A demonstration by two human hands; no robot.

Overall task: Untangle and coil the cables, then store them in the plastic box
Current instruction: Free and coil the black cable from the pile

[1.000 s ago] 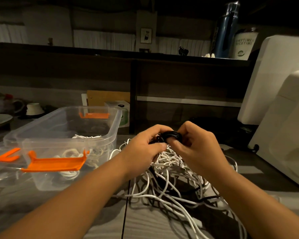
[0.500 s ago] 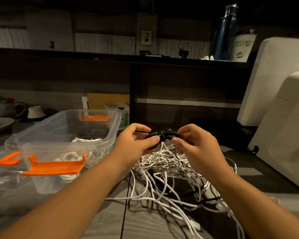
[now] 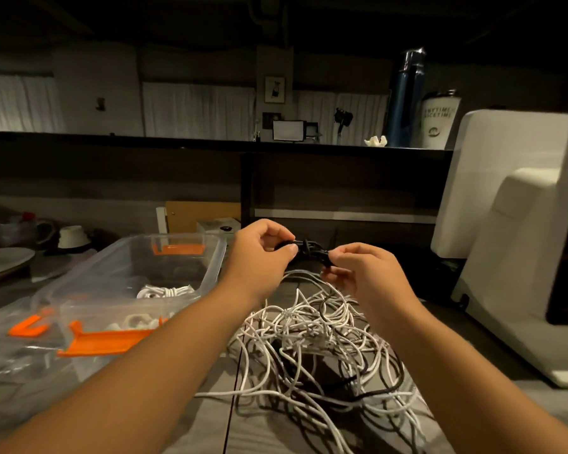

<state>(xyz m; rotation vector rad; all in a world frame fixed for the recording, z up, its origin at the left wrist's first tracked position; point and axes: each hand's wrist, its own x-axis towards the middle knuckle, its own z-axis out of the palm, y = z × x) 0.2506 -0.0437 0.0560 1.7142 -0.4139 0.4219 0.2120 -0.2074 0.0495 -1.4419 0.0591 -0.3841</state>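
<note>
Both hands are up over the table (image 3: 207, 421) and both are busy: the left hand (image 3: 259, 257) pinches one end of a short black cable bundle (image 3: 309, 250) between thumb and curled fingers, and the right hand (image 3: 358, 273) pinches the other end, fingers tucked in. The black cable is held level in the air between them, with a wrap or knot at its middle. Right below sits the big tangle of white cables (image 3: 315, 329), sprawled loose on the tabletop with a few dark strands threaded through it. Whether the black bundle is joined to that pile, I can't tell. Off to the left, just beside the left forearm, stands the clear plastic box (image 3: 215, 257), open on top, with coiled white cables (image 3: 166, 291) already lying inside. An orange latch (image 3: 109, 342) hangs at its near end, and the lid (image 3: 28, 329) lies flat next to it. A white machine (image 3: 522, 257) stands at the right edge.
</note>
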